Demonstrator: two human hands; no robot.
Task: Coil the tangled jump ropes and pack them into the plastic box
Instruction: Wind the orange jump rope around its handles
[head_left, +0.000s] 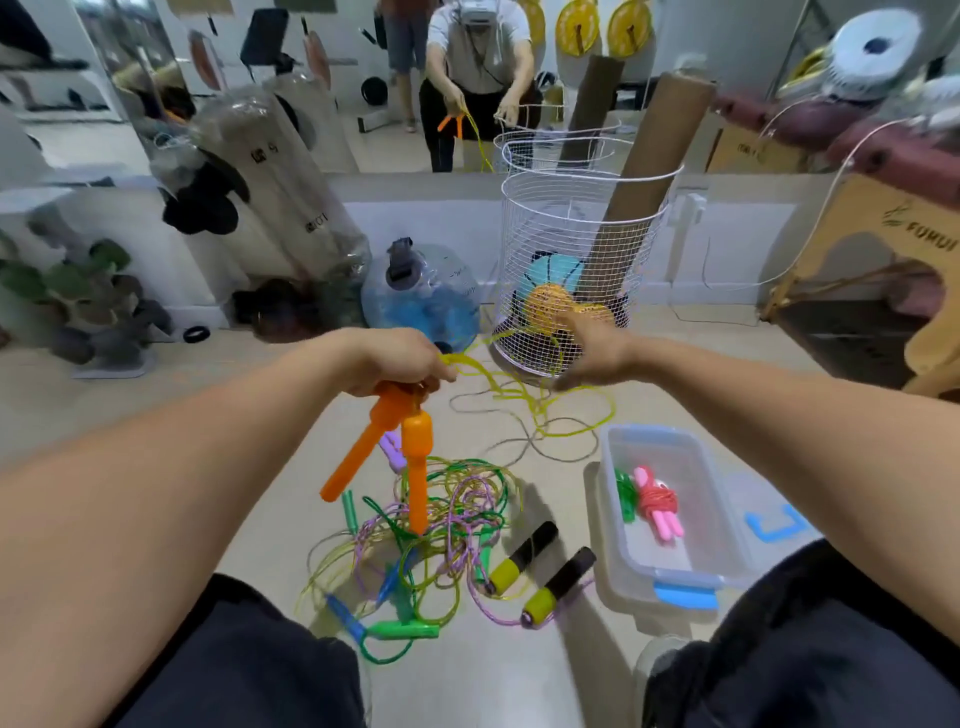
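orange handles (395, 447) hanging below left hand (400, 364)

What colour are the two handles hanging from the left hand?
Orange plastic jump-rope handles, clearest in the head view.

rope pile (426, 545) left of plastic box (670, 566), wire basket (576, 270) behind

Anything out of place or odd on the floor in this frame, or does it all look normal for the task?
Nothing damaged. The mess is the expected one: a tangled pile of ropes lies uncoiled on the floor, and the yellow rope trails loose from the left hand, which grips both orange handles. The plastic box already holds a coiled red rope.
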